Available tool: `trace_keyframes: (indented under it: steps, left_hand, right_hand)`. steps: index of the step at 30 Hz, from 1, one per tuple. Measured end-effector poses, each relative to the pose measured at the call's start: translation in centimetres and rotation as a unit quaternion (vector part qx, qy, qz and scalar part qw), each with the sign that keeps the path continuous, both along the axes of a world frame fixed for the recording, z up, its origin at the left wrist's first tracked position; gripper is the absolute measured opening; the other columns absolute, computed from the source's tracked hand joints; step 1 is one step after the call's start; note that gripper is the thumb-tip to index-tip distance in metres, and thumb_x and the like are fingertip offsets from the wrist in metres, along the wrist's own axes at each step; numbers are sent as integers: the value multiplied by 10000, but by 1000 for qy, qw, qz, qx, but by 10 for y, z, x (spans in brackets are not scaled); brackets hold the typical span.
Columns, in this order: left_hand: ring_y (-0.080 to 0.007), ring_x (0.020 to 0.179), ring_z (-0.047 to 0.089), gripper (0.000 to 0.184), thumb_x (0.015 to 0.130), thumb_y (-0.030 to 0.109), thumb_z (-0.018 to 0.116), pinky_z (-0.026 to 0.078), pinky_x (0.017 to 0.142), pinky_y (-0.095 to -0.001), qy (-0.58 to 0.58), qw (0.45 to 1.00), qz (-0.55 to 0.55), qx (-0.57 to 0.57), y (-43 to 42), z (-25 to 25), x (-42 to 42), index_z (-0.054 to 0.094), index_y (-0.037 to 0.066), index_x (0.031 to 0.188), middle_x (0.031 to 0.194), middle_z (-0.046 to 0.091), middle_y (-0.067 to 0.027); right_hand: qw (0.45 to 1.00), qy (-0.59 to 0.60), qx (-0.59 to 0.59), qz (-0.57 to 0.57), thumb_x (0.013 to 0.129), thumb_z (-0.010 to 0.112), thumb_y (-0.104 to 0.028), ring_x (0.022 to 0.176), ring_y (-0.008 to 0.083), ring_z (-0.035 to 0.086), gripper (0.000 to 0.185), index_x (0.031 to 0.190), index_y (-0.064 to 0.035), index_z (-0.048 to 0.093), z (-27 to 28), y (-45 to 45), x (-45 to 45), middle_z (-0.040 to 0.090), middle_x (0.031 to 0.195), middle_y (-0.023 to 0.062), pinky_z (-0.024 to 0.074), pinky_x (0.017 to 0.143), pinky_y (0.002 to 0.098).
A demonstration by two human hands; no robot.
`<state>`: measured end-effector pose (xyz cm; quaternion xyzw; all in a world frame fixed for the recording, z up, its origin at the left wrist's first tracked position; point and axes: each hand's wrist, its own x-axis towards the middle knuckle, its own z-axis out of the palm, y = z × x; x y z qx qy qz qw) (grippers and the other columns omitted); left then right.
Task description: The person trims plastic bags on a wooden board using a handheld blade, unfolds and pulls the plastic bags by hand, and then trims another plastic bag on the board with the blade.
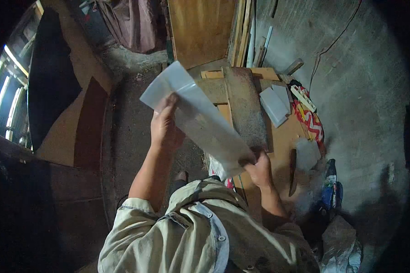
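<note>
A long, pale translucent plastic sleeve or sheet (207, 125) stretches diagonally in front of my body, held up off the floor. My left hand (166, 125) grips it near its upper left end, thumb lying on top. At the lower right end, my right hand (259, 169) pinches its edge; the fingertips there are partly hidden behind the plastic. A crease crosses the sleeve near the upper end. Whether it has an opening I cannot tell.
On the right, a cardboard-covered surface (280, 145) bears flat pale plastic pieces (274, 105), a long brown blade-like object (292, 170) and a red patterned cloth (310, 125). A dark bottle (331, 175) stands beside the wall. A wooden panel (200, 29) leans ahead.
</note>
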<state>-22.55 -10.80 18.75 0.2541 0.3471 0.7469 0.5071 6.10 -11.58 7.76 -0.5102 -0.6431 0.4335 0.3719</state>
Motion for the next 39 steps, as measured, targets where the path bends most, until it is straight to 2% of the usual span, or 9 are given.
trace_keyframes:
  steps: [9,12,15,20,23,26,27,30,39]
  left_hand:
    - [-240,981,548,326,925,316,579,439,870,-455,-133,991,15,-23,5,-14,2,554,84,1151,1035,571,-60]
    - [-252,1012,544,375,922,299,581,440,892,-465,-143,990,16,-6,6,-18,1,512,50,1193,1072,561,-83]
    - [-243,1011,543,385,910,282,603,444,878,-455,-122,992,27,2,6,-14,4,508,42,1195,1075,560,-84]
    - [-213,999,539,343,910,254,615,439,893,-403,-52,998,-22,35,7,-10,25,512,44,1162,1056,556,-59]
    - [-167,971,531,314,902,229,636,440,835,-342,138,989,46,2,8,-9,32,530,56,1142,1029,566,-50]
    - [-168,954,542,293,899,222,641,442,823,-343,-25,997,37,60,12,4,22,546,50,1117,1022,573,-52]
    - [-175,936,551,287,900,245,639,445,819,-352,19,996,37,73,5,14,15,562,48,1094,1019,575,-51]
    - [-178,927,557,250,907,225,628,449,818,-358,-9,997,13,71,5,10,0,573,44,1070,1015,580,-51]
    - [-183,948,553,236,890,137,630,452,844,-377,-21,996,-3,89,0,18,10,556,47,1096,1026,580,-50]
  right_hand:
    - [901,413,-128,-27,796,664,-62,1016,187,561,390,1165,0,553,-6,-11,10,606,1087,59,429,918,333]
    - [927,362,-71,-74,829,647,-81,1045,198,544,394,1197,-1,529,-4,-7,14,579,1135,90,415,916,336]
    - [954,-71,222,-189,874,594,-111,1162,258,465,464,1286,22,428,51,-15,3,467,1276,175,378,961,379]
    - [846,-83,520,-80,815,585,-70,1186,327,450,490,1274,24,443,112,-25,-43,478,1283,187,334,1029,443]
    - [855,-289,347,256,758,599,-93,1167,339,493,411,1148,13,529,90,-14,-74,513,1243,226,380,999,442]
    - [756,-423,-28,499,783,585,-128,1009,316,601,217,956,1,611,75,-27,-83,579,1114,217,493,841,399]
    - [869,-278,170,372,728,649,-126,839,329,617,180,880,-30,653,56,-39,-68,598,887,153,517,727,390]
    - [899,-153,409,24,666,766,-47,1029,332,549,442,1066,-10,582,77,-30,-65,547,1070,169,437,928,410]
    - [973,29,226,24,726,762,-9,964,194,552,517,1163,-17,485,49,23,-50,560,1060,111,456,842,328]
